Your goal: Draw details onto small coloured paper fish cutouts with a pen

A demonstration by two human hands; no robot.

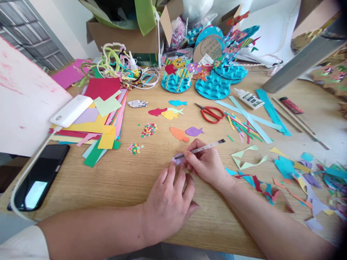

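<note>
My right hand (204, 160) grips a slim clear pen (208, 145), its tip on a small light purple paper fish (177, 158). My left hand (173, 196) lies with fingers stretched out, their tips pressing the lower edge of that fish against the table. Part of the fish is hidden under my fingers. Just beyond are an orange paper fish (179, 134) and a purple paper fish (194, 131). Farther back lie a yellow fish (170, 115), a red fish (156, 112), a blue fish (178, 103) and a patterned fish (137, 104).
Red-handled scissors (211, 113), a glue bottle (249, 99) and paper strips (251, 119) lie right of the fish. Paper scraps (311, 187) spread at far right. Coloured sheets (103, 86), a power bank (71, 111) and a phone (39, 177) are left. Confetti piles (149, 130) sit mid-table.
</note>
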